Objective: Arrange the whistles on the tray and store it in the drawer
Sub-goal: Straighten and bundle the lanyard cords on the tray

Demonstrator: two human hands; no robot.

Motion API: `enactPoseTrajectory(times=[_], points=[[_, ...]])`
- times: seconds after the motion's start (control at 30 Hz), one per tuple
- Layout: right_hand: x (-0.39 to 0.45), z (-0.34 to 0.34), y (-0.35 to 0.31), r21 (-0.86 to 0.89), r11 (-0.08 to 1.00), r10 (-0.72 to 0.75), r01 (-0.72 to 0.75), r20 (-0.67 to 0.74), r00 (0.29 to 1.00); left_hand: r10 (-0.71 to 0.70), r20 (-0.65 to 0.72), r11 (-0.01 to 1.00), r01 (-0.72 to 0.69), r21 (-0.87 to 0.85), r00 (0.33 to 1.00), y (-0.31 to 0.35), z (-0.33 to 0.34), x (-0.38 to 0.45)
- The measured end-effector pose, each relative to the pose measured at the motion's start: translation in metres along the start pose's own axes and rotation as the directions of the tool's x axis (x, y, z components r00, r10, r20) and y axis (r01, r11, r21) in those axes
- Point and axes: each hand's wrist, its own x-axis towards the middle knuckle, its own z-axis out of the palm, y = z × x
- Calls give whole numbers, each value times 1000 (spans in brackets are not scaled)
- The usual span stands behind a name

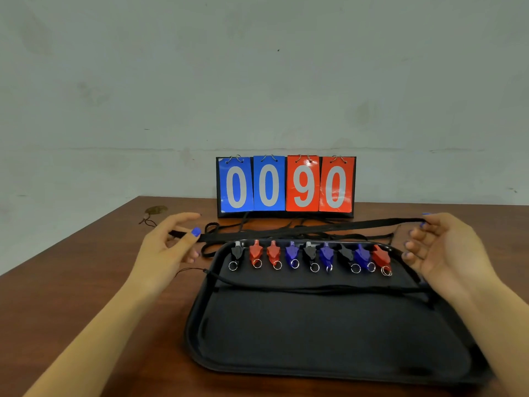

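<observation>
Whistles [310,255] sit in a row along the tray [329,339] far edge | our left hand [169,247] and right hand [446,250] each pinch an end of a cord [315,229] stretched behind the tray | risk: we judge loose cords may snag and drag whistles | scoreboard [286,184] stands close behind | drawer not visible

Pale grey-green wall [257,67], scuffed and stained, with a faint horizontal seam. Dark reddish-brown wooden table [86,282] set against it, far edge meeting the wall. Light even, soft shadows.
</observation>
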Motion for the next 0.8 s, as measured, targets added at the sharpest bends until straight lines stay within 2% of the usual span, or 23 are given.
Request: enactPoseTrajectory(times=[0.2, 0.3, 0.33, 0.4, 0.5, 0.57, 0.67, 0.8], points=[[7, -9, -5, -52, 998, -22, 19, -68, 997, -2, -24, 995, 4, 99, 1000, -4, 1, 1], [4, -11, -11, -222, 967, -157, 122, -148, 976, 5, 18, 976, -9, 216, 1000, -5, -4, 2], [4, -12, -11, -348, 920, -248, 180, -162, 955, 0, 45, 969, -12, 248, 999, -6, -5, 2], [3, -14, -10, -583, 758, -434, 293, -115, 894, 11, 97, 946, -41, 320, 995, -7, -6, 2], [5, -21, -8, -783, 546, -517, 299, -34, 855, 23, 156, 912, -85, 401, 987, -8, -7, 2], [7, -26, -10, -875, 433, -468, 216, -13, 884, 27, 197, 895, -112, 433, 980, -11, -9, 3], [15, -33, -12, -962, 267, -312, 64, -23, 950, 9, 272, 868, -143, 475, 962, -14, -10, 4], [20, -38, -12, -976, 201, -24, -81, -88, 996, -13, 347, 848, -174, 501, 938, -18, -9, 3]])
